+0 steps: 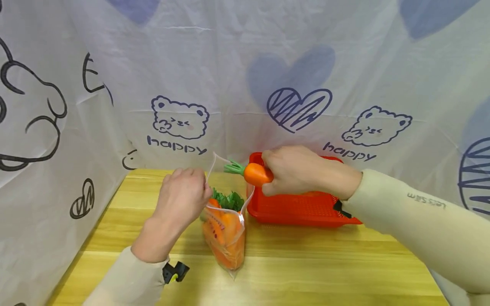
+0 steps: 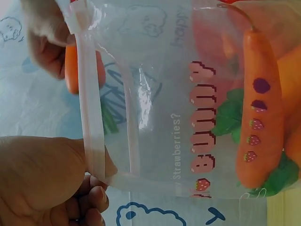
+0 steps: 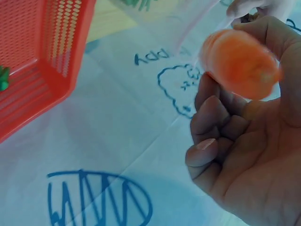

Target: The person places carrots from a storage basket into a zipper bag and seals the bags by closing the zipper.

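Note:
My left hand (image 1: 183,193) pinches the zip edge of a clear zip bag (image 1: 233,238), whose mouth gapes toward the right. Inside the bag are orange carrots (image 2: 261,113) and dark green leaves (image 1: 229,199); printed pink lettering (image 2: 202,117) runs across its side. My right hand (image 1: 291,170) holds a toy-like orange carrot (image 1: 257,174) between thumb and fingers. Its green top (image 1: 234,168) points left, over the bag's opening. In the left wrist view, this carrot shows partly behind the zip strip (image 2: 91,108).
A red plastic basket (image 1: 298,214) stands right of the bag, partly under my right arm, with something green (image 3: 3,77) in it. The wooden table (image 1: 325,263) ends at a pale printed curtain (image 1: 229,85) at the back and left.

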The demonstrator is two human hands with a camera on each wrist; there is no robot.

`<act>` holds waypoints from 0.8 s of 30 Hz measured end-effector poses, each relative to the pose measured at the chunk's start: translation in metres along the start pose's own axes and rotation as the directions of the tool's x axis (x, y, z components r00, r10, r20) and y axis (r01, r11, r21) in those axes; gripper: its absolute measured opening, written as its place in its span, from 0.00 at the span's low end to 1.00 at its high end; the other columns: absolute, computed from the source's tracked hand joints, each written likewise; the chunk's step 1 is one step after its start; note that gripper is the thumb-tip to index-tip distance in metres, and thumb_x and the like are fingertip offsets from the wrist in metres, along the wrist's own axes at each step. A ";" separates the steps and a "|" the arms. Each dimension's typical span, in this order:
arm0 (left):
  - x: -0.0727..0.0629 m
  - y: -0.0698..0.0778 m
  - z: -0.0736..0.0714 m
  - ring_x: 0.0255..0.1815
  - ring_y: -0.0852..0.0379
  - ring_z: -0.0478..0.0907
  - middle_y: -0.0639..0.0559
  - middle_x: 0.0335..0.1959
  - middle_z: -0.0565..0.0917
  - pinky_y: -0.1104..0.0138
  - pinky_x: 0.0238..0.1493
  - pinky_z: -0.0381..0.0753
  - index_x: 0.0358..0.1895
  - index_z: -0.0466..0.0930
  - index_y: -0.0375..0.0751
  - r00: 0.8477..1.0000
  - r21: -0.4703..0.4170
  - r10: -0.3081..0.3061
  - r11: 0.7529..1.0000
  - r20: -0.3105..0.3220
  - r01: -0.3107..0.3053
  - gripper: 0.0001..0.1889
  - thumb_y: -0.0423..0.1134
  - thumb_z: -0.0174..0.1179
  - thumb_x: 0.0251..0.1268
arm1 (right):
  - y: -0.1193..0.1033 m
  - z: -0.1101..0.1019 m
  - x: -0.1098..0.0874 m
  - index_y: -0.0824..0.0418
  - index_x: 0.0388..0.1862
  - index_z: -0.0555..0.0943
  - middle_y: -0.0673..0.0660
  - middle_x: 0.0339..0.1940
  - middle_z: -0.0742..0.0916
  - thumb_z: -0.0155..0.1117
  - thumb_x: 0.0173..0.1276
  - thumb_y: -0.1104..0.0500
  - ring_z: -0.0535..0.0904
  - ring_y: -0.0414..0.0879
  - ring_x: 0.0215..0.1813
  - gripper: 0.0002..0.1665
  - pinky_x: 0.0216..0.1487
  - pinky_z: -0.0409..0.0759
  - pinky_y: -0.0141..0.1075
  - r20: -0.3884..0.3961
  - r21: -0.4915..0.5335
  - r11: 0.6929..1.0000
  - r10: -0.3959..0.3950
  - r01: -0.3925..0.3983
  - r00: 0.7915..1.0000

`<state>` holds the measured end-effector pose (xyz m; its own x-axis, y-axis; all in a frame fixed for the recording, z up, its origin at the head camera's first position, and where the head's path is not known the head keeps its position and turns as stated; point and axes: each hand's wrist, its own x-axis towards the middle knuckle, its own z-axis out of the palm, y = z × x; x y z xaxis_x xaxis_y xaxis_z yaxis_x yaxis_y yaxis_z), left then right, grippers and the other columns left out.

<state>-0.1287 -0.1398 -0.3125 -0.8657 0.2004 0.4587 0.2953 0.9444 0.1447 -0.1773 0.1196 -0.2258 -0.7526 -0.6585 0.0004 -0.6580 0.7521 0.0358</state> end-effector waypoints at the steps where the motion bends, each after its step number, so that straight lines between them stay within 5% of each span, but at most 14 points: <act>1: 0.000 0.001 0.001 0.24 0.48 0.67 0.51 0.19 0.71 0.60 0.28 0.66 0.22 0.69 0.43 1.000 0.018 0.019 1.000 -0.024 -0.018 0.12 0.32 0.62 0.59 | -0.003 -0.001 0.004 0.53 0.32 0.74 0.49 0.22 0.75 0.67 0.58 0.44 0.74 0.49 0.28 0.17 0.30 0.69 0.40 0.032 0.002 1.000 0.013 -0.013 0.999; 6: 0.001 0.003 0.001 0.21 0.48 0.64 0.50 0.18 0.68 0.60 0.26 0.63 0.20 0.67 0.43 0.995 0.057 0.055 0.997 -0.087 -0.050 0.13 0.31 0.62 0.56 | -0.017 -0.007 0.027 0.51 0.29 0.76 0.49 0.23 0.76 0.67 0.61 0.38 0.76 0.48 0.29 0.19 0.31 0.68 0.39 0.233 0.047 0.993 0.096 -0.110 0.968; 12: 0.002 0.005 0.000 0.22 0.48 0.66 0.50 0.19 0.70 0.60 0.27 0.64 0.21 0.69 0.43 0.999 -0.007 0.002 1.000 -0.042 -0.003 0.11 0.32 0.60 0.57 | -0.026 -0.006 0.063 0.50 0.21 0.73 0.50 0.23 0.77 0.65 0.64 0.38 0.79 0.48 0.31 0.22 0.33 0.72 0.38 0.376 0.123 0.971 0.143 -0.203 0.915; 19: 0.004 0.011 0.003 0.26 0.46 0.70 0.50 0.22 0.72 0.57 0.28 0.69 0.24 0.71 0.42 0.998 -0.088 -0.063 0.994 0.023 0.065 0.09 0.33 0.59 0.60 | -0.039 0.019 0.094 0.51 0.16 0.78 0.49 0.18 0.82 0.65 0.65 0.42 0.88 0.52 0.35 0.22 0.29 0.72 0.35 0.392 0.156 0.964 0.141 -0.217 0.909; 24: 0.004 0.013 0.002 0.27 0.46 0.71 0.49 0.23 0.73 0.57 0.29 0.71 0.26 0.73 0.41 0.996 -0.103 -0.077 0.991 0.052 0.082 0.09 0.35 0.60 0.64 | -0.056 0.037 0.098 0.55 0.33 0.83 0.53 0.32 0.86 0.71 0.66 0.43 0.87 0.50 0.36 0.17 0.32 0.82 0.36 0.363 0.234 0.909 0.248 -0.346 0.898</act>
<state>-0.1294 -0.1257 -0.3103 -0.9057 0.1407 0.3999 0.2635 0.9258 0.2711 -0.2152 0.0142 -0.2648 -0.8477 -0.3951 -0.3540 -0.3436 0.9173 -0.2011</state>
